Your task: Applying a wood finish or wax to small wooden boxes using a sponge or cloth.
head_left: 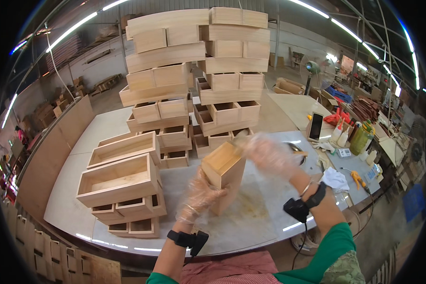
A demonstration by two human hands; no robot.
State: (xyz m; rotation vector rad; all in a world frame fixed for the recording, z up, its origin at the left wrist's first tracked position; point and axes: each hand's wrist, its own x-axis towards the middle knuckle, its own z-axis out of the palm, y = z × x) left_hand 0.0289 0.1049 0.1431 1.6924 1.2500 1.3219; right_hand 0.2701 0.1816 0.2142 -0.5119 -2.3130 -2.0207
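Note:
A pale wooden box (232, 180) stands on end on the white table, its yellowish, damp-looking end panel facing up. My left hand (199, 195), in a clear plastic glove, is closed round the box's left side. My right hand (272, 155), gloved the same way, is at the far right corner of that top end. Motion smears its fingers, and whether something is between them is hard to make out. Left of the box, several open wooden boxes (120, 177) are piled up. A dark round bowl (296, 150) sits just beyond my right hand.
Tall stacks of wooden boxes (236, 64) rise at the far side of the table (175, 177). To the right are a phone (315, 126), white squeeze bottles (342, 138), a green jug (362, 137), a white cloth (335, 180) and an orange-handled glue gun (358, 180). A fan (312, 67) stands behind.

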